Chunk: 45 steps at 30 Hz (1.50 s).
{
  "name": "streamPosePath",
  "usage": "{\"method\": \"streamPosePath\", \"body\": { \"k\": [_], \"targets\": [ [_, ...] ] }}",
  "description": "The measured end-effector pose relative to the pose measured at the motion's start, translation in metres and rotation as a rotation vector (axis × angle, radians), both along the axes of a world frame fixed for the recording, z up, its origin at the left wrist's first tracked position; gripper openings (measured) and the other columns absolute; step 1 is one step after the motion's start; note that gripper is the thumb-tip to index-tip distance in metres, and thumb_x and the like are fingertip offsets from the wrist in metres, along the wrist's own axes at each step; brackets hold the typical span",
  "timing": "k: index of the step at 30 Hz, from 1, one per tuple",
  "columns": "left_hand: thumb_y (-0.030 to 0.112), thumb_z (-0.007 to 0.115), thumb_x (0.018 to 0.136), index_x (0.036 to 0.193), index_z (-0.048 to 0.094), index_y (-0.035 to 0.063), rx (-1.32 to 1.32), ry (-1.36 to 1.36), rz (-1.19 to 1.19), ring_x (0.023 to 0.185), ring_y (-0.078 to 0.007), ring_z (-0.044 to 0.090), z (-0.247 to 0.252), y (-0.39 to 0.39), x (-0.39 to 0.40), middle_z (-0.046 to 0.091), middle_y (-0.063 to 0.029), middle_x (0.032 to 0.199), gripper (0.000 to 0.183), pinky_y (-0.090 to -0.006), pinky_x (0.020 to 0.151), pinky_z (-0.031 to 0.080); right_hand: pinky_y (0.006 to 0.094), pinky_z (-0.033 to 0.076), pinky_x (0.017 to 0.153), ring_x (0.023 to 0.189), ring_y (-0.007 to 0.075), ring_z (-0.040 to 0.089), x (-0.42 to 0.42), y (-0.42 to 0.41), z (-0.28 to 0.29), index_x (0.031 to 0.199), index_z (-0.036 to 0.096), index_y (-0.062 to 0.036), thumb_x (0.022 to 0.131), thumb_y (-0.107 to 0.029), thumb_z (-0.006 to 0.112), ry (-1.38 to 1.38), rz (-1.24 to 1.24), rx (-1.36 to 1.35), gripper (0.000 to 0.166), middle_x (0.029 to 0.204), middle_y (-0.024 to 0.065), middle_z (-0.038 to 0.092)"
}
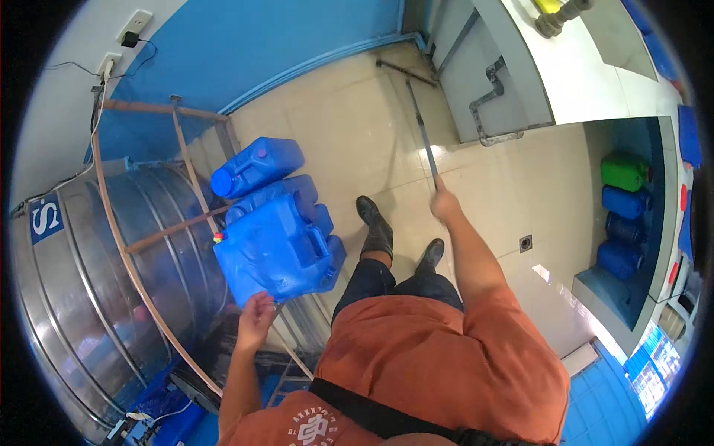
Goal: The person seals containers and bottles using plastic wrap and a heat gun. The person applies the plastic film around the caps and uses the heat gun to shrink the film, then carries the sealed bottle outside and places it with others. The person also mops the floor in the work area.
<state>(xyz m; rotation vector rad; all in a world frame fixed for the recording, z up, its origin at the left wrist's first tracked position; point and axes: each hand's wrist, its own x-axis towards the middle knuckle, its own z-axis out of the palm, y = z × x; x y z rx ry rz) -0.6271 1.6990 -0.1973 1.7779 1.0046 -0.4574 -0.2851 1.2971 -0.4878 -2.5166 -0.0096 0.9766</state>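
Observation:
My right hand (444, 204) is closed around the handle of a floor squeegee (427, 139). Its dark blade (406, 73) rests on the tiled floor near the far wall. At the lower left, my left hand (258, 316) is beside the near corner of a large blue plastic jug (270, 245), fingers slightly bent; whether it touches the jug cannot be told. Behind that jug, more blue jugs are grouped, one with a round blue cap (257, 167) at the far end.
A metal tank (128, 251) stands behind a wooden frame (106, 184) at left. A floor drain (525, 243) lies right of my boots. Grey pipes (485, 103) run beneath the white counter (580, 72); green and blue jugs (623, 209) fill a recess at right.

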Motion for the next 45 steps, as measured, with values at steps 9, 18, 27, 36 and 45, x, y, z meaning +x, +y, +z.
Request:
{"method": "streamPosePath", "body": {
  "k": [9, 18, 27, 36, 45],
  "targets": [
    [0.01, 0.06, 0.098, 0.135, 0.049, 0.0007, -0.095, -0.166, -0.08, 0.111, -0.0162, 0.059, -0.037, -0.025, 0.044, 0.063, -0.0118, 0.125, 0.04, -0.0292, 0.092, 0.048, 0.044, 0.054, 0.078, 0.082, 0.0358, 0.069, -0.12, -0.108, 0.152, 0.151, 0.039, -0.0104, 0.101, -0.024, 0.042, 0.15, -0.169, 0.195, 0.052, 0.096, 0.0272, 0.07],
    [0.009, 0.061, 0.097, 0.136, 0.049, 0.0008, -0.018, -0.071, -0.181, 0.108, -0.0166, 0.06, 0.016, -0.036, 0.062, 0.062, -0.0119, 0.125, 0.041, -0.0305, 0.092, 0.049, 0.0469, 0.052, 0.085, 0.099, 0.0421, 0.066, 0.025, -0.009, 0.099, 0.153, 0.034, -0.0106, 0.095, -0.019, 0.038, 0.326, -0.394, 0.122, 0.059, 0.118, 0.031, 0.063],
    [0.011, 0.061, 0.098, 0.133, 0.05, 0.0011, -0.017, -0.123, -0.085, 0.105, -0.0131, 0.06, -0.002, -0.033, 0.057, 0.064, -0.0115, 0.123, 0.038, -0.0283, 0.088, 0.05, 0.0431, 0.049, 0.073, 0.081, 0.0352, 0.062, -0.064, -0.084, 0.139, 0.149, 0.041, -0.006, 0.098, -0.021, 0.039, 0.196, -0.496, 0.274, 0.053, 0.098, 0.0251, 0.063],
    [0.01, 0.061, 0.098, 0.134, 0.05, 0.0016, -0.025, -0.179, -0.09, 0.108, -0.0157, 0.06, -0.007, -0.036, 0.064, 0.063, -0.0121, 0.124, 0.038, -0.0296, 0.092, 0.049, 0.0453, 0.05, 0.076, 0.085, 0.0388, 0.062, -0.104, -0.08, 0.091, 0.151, 0.037, -0.0059, 0.097, -0.019, 0.039, 0.117, -0.242, 0.133, 0.055, 0.107, 0.0287, 0.064],
    [0.007, 0.06, 0.097, 0.134, 0.048, -0.0022, 0.019, -0.137, -0.057, 0.111, -0.0183, 0.061, 0.003, -0.028, 0.037, 0.063, -0.0147, 0.124, 0.04, -0.0306, 0.095, 0.049, 0.0459, 0.05, 0.094, 0.11, 0.0404, 0.064, 0.072, 0.115, 0.015, 0.156, 0.025, -0.0106, 0.093, -0.016, 0.043, 0.111, -0.438, 0.242, 0.066, 0.118, 0.0289, 0.065]
  ]
}}
